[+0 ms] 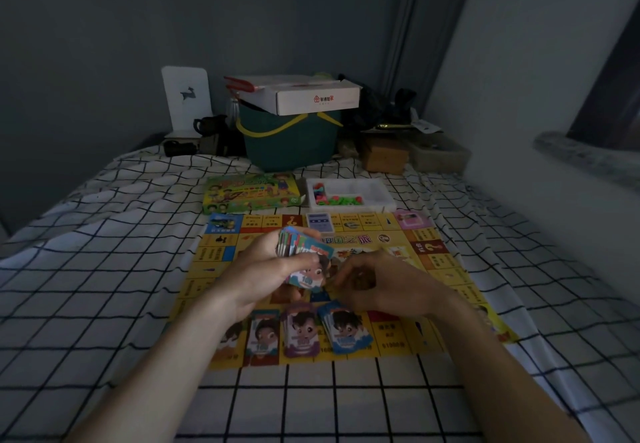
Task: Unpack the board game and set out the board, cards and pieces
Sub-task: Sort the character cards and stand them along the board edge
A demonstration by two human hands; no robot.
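A yellow game board (446, 307) lies flat on the checked bedsheet. My left hand (266, 269) grips a thick stack of cards (298, 245) above the board's middle, with one blue card (308, 278) sticking out below my thumb. My right hand (374, 281) hovers just right of that card with curled fingers; whether it touches the card I cannot tell. Three card piles (304, 333) lie side by side along the board's near edge. A small blue deck (320, 223) rests on the board's far edge. The green game box (251, 193) and a white tray of coloured pieces (349, 195) sit beyond the board.
At the head of the bed stand a dark green basket (291, 141) with a white carton (311, 94) on top, a white stand (187, 100), dark cups and a brown box (384, 155). A wall with a window ledge (585, 158) runs along the right.
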